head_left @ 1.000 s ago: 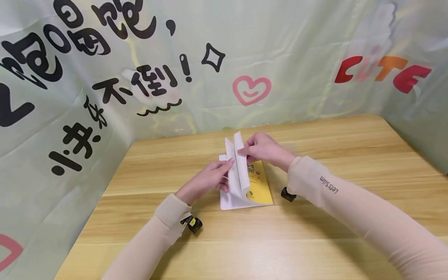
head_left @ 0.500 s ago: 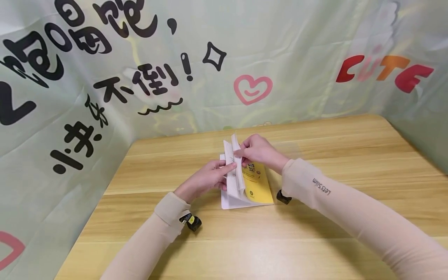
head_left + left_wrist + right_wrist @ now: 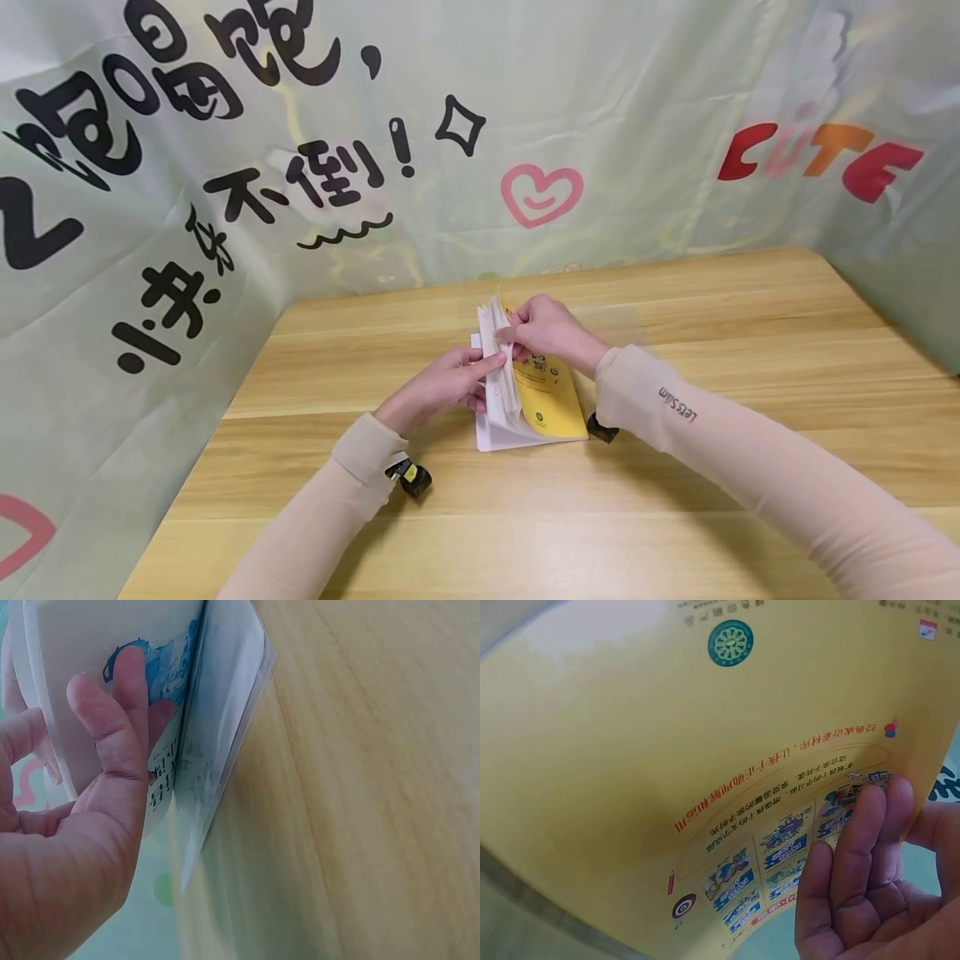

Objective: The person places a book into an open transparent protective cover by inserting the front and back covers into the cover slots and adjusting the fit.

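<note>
A book with a yellow cover [image 3: 555, 408] stands partly open on the wooden table, its white pages [image 3: 504, 396] raised and leaning left. My left hand [image 3: 446, 382] holds the raised pages from the left, thumb on their near face and fingers behind. In the left wrist view, the fingers of that hand [image 3: 105, 802] lie against a page with a blue picture [image 3: 157, 667]. My right hand [image 3: 551, 329] pinches the pages near their top edge. In the right wrist view, its fingers [image 3: 855, 862] rest against the printed yellow cover [image 3: 630, 735], which bends. The right thumb is hidden there.
The wooden table [image 3: 360, 533] extends around the book on all sides. A pale printed cloth [image 3: 630, 108] hangs behind the table and along its sides. A small black camera sits at the left wrist [image 3: 412, 479] and another at the right wrist [image 3: 602, 427].
My right hand has moved left and slightly nearer to me. The raised pages have shifted left with it, exposing more of the yellow cover. My left hand has hardly moved.
</note>
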Tool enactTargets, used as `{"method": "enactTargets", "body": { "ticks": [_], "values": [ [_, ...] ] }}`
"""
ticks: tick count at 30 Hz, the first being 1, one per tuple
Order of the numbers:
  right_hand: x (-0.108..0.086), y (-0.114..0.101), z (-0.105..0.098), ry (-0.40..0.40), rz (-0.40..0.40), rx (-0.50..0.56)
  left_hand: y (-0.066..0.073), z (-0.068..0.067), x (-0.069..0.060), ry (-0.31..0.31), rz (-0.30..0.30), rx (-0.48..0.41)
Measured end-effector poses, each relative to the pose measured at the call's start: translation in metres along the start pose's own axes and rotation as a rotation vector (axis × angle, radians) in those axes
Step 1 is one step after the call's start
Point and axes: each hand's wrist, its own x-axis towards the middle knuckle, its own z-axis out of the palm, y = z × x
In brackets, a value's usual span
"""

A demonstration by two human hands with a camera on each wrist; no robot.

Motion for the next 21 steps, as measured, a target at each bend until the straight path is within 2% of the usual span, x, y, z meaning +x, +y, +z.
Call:
{"method": "enactTargets", "body": {
  "ticks": [21],
  "values": [
    [-0.0035, -0.0016, 0.0052, 0.009, 0.036, -0.013, -0.0032, -0.002, -0.0004, -0.011, -0.009, 0.008]
  ]
}}
